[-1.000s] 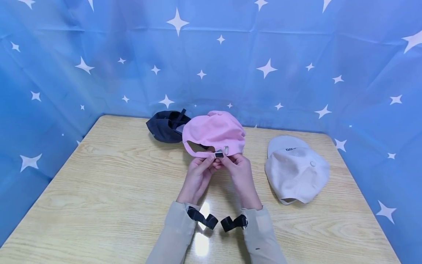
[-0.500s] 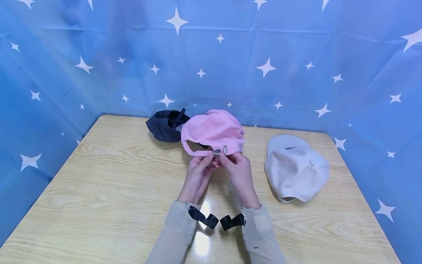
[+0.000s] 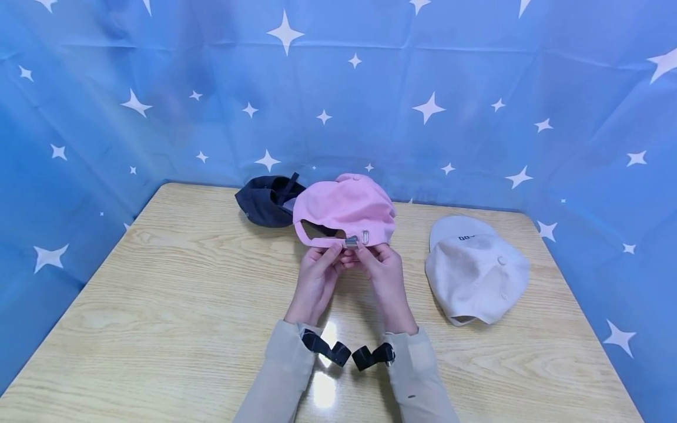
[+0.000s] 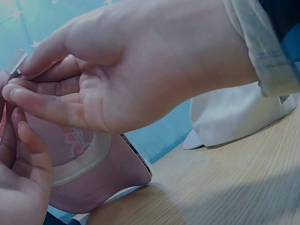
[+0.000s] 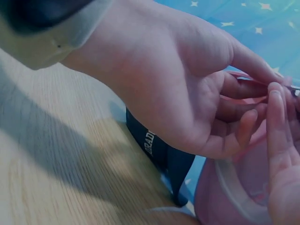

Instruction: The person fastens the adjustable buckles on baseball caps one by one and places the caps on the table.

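A pink baseball cap point(image 3: 346, 205) is held up above the table, its rear opening and strap point(image 3: 319, 241) facing me in the head view. My left hand point(image 3: 313, 285) pinches the strap just left of a silver metal buckle point(image 3: 351, 242). On the buckle's right side, my right hand point(image 3: 388, 288) pinches the strap end with thumb and fingers. An oblong metal eyelet point(image 3: 365, 237) sits on the cap's back panel beside the buckle. The left wrist view shows white lettering point(image 4: 77, 142) inside the cap. Some fingertips are hidden behind the strap.
A dark navy cap point(image 3: 263, 202) lies behind and left of the pink one. To the right, an off-white cap point(image 3: 476, 279) rests on the wooden table point(image 3: 158, 305). A blue star-patterned cloth point(image 3: 359, 88) hangs behind the table.
The buckle's face has turned from dark and tilted to silver and level. The cap's back has risen slightly. Both hands keep their pinch on the strap, with small finger shifts.
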The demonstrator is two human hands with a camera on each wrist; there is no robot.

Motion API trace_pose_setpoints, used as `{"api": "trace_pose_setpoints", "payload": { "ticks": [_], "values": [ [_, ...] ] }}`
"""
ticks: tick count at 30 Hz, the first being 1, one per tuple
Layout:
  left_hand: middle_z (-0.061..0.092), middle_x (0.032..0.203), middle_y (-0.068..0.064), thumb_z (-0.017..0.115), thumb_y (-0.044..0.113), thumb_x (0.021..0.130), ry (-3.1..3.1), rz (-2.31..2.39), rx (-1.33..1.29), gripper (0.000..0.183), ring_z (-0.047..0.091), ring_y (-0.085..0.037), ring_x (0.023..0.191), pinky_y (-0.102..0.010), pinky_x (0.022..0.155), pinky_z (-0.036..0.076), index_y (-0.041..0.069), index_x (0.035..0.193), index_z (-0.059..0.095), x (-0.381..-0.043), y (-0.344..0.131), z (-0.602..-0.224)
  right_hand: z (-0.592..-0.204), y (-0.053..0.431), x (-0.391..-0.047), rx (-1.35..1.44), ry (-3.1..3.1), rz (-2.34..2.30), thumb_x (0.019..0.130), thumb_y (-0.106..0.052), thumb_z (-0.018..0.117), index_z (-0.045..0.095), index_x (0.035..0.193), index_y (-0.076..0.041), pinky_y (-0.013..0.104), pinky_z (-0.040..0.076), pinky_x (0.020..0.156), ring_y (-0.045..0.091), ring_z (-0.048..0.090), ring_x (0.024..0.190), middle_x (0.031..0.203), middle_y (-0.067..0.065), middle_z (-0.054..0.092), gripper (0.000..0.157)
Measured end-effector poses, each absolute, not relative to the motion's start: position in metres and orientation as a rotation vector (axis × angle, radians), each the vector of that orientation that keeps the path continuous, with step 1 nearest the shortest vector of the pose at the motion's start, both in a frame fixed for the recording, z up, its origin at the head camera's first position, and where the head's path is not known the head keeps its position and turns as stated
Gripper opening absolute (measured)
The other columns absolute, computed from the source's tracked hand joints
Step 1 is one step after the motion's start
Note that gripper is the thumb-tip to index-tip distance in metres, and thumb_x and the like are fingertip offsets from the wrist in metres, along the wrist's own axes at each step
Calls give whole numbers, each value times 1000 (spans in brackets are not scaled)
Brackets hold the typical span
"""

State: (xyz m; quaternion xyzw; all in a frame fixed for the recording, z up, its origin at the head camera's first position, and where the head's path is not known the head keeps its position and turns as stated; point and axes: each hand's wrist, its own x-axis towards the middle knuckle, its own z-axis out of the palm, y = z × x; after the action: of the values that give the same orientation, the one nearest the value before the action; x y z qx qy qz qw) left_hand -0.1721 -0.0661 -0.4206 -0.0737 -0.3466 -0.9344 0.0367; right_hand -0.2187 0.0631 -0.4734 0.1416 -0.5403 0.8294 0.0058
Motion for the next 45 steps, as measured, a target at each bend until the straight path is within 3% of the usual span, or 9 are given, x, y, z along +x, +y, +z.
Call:
{"api": "trace_pose_setpoints", "payload": {
  "ticks": [3,7,16,25,36,45],
  "values": [
    [63,86,-6,61,11,84,-1073,-2867,-183,10,57,-13,73,-23,67,47,5,92,62,-172,-65,-419,-465,62,-214,470,-1688,2589,86,-12,60,55,109,5,43,51,69,33,61,76,93,24,59,29],
    [62,84,-6,61,11,84,-1059,-2883,-175,8,56,-12,71,-22,66,47,5,90,62,-172,-65,-420,-422,57,-192,403,-1759,2585,85,-10,61,55,106,7,39,51,69,28,62,74,91,22,60,28],
    [62,81,-4,65,14,82,-996,-2958,-186,10,56,-11,71,-21,68,47,7,89,63,-172,-63,-424,-391,54,-176,353,-1857,2523,83,-11,63,59,100,6,38,51,70,20,63,71,85,13,64,24],
    [61,83,-5,61,12,84,-918,-2993,-317,10,55,-11,73,-24,71,44,5,91,64,-173,-65,-426,-404,52,-183,425,-1803,2497,84,-12,62,60,99,6,33,52,70,20,63,72,87,14,64,23],
    [56,84,-4,59,11,86,-897,-3028,-382,9,49,-13,74,-23,71,42,4,88,64,-175,-67,-431,-386,49,-175,307,-2001,2401,82,-11,64,59,96,5,31,51,68,18,60,70,80,9,63,21],
    [59,86,-3,58,13,86,-849,-3076,-402,12,51,-12,77,-24,75,41,5,91,65,-174,-70,-431,-385,44,-171,270,-2255,2010,78,-31,68,64,95,-7,30,50,66,17,59,76,84,6,64,29]
  ]
}}
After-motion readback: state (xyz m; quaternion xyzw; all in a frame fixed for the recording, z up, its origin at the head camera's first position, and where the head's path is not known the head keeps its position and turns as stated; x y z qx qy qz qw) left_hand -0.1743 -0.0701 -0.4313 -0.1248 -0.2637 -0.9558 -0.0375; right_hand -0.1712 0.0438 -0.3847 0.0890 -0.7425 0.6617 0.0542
